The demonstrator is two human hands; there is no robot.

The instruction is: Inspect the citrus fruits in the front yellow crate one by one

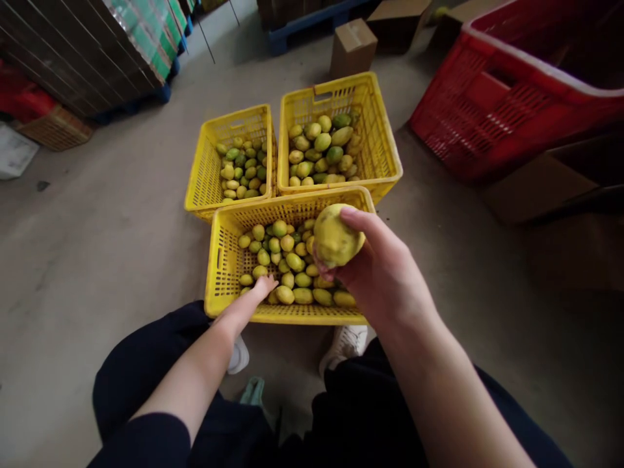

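Raised over the front yellow crate, my right hand is closed round a large yellow-green lemon with dark specks. Its thumb lies across the top, and the other fingers are mostly hidden behind the fruit. My left hand reaches down into the crate's near left part, low among the loose lemons. Its visible fingers look slightly apart; the undersides are hidden. The lemons in this crate range from yellow to green, with larger ones along the near side.
Behind stand two more yellow crates, left and right, holding similar fruit. A large red crate stands at right, a small cardboard box at the back. Wrapped stacks rise at left. My shoes are close to the front crate.
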